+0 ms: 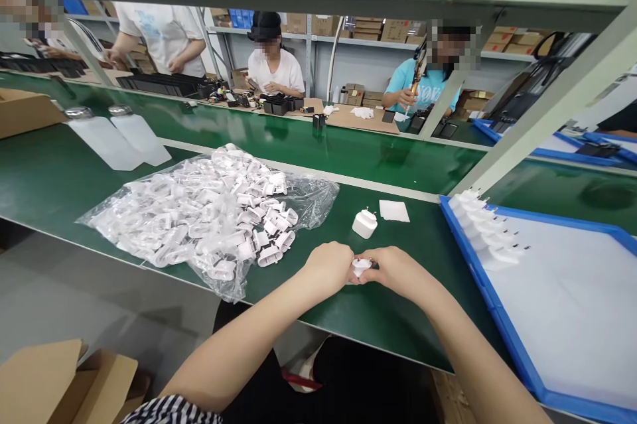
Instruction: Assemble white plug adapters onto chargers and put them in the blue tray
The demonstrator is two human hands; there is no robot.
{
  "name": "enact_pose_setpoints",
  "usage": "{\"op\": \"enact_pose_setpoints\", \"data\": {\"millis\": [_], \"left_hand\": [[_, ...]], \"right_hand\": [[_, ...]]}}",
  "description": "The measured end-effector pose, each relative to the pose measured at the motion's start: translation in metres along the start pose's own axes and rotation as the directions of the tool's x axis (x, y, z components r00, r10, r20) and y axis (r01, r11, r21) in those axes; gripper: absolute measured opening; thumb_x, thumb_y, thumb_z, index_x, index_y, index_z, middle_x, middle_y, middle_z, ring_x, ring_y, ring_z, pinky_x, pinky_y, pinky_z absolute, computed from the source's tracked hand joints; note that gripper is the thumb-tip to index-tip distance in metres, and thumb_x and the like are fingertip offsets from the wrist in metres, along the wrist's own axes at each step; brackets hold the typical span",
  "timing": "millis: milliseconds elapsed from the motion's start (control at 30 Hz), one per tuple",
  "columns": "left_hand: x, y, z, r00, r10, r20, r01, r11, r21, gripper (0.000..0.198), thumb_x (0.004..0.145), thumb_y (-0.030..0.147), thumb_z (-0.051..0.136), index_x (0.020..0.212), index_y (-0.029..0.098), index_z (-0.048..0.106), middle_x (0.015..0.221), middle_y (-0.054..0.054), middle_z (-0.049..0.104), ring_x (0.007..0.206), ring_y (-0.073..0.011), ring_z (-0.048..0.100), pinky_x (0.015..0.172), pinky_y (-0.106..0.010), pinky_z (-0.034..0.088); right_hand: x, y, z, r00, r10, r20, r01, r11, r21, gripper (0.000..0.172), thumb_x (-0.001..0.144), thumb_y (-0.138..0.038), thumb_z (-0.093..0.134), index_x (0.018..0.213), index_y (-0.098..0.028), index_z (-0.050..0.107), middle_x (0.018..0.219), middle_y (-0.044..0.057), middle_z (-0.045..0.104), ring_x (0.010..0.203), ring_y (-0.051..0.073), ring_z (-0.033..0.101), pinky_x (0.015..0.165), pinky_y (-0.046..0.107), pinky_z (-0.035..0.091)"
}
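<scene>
Small white plastic part [361, 266] is mostly hidden betw. the two hands. Only its top shows, so its shape is hard to make out. It sits low over the green table [348, 318], near a lone white adapter [365, 223]. Left hand [331, 268] & right hand [395, 271] meet in front, fingers curled tight, both pinching the part, forearms angling in from below; blue tray [501, 318] is cut off at right.

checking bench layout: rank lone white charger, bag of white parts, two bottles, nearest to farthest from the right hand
1. lone white charger, just beyond the right hand
2. bag of white parts, left
3. two bottles, far left
</scene>
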State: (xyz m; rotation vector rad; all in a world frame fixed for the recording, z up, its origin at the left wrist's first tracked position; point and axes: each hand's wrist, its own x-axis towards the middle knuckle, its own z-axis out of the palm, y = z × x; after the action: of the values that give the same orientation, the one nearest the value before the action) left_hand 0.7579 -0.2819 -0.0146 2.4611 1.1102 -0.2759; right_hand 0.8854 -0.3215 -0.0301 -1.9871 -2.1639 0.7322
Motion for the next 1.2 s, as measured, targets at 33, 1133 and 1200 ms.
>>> {"op": "enact_pose_setpoints", "data": {"millis": [33, 1133, 1200], "left_hand": [[0.003, 0.001, -0.003, 1.000, -0.015, 0.021, 0.015, 1.000, 0.005, 0.017, 0.061, 0.026, 0.055, 0.072, 0.014, 0.060, 0.069, -0.008, 0.059, 0.065, -0.0224, 0.056, 0.051, -0.025, 0.038], [0.022, -0.019, 0.005, 0.990, 0.119, -0.081, -0.126, 0.989, -0.082, 0.039, 0.055, 0.034, 0.057, 0.090, 0.019, 0.054, 0.082, -0.004, 0.060, 0.076, -0.0202, 0.054, 0.060, -0.024, 0.040], [0.030, -0.026, 0.006, 0.988, 0.077, -0.134, -0.089, 0.992, -0.093, 0.057, 0.051, 0.034, 0.060, 0.104, 0.017, 0.045, 0.095, -0.007, 0.056, 0.086, -0.0216, 0.051, 0.067, -0.026, 0.039]], "right_hand": [[0.001, -0.001, -0.001, 1.000, 0.009, 0.011, -0.009, 1.000, 0.008, 0.017, 0.060, -0.018, 0.052, 0.075, -0.023, 0.060, 0.068, 0.000, 0.062, 0.063, 0.016, 0.054, 0.050, 0.022, 0.036], [-0.007, 0.007, 0.017, 0.949, 0.102, -0.299, -0.080, 0.993, 0.086, 0.011, 0.065, -0.029, 0.047, 0.069, -0.020, 0.051, 0.060, -0.002, 0.053, 0.055, 0.013, 0.050, 0.049, 0.022, 0.036], [-0.002, 0.013, 0.018, 0.918, 0.124, -0.377, -0.098, 0.991, 0.087, 0.016, 0.065, -0.029, 0.046, 0.076, -0.019, 0.051, 0.071, 0.001, 0.054, 0.060, 0.014, 0.051, 0.054, 0.025, 0.039]]}}
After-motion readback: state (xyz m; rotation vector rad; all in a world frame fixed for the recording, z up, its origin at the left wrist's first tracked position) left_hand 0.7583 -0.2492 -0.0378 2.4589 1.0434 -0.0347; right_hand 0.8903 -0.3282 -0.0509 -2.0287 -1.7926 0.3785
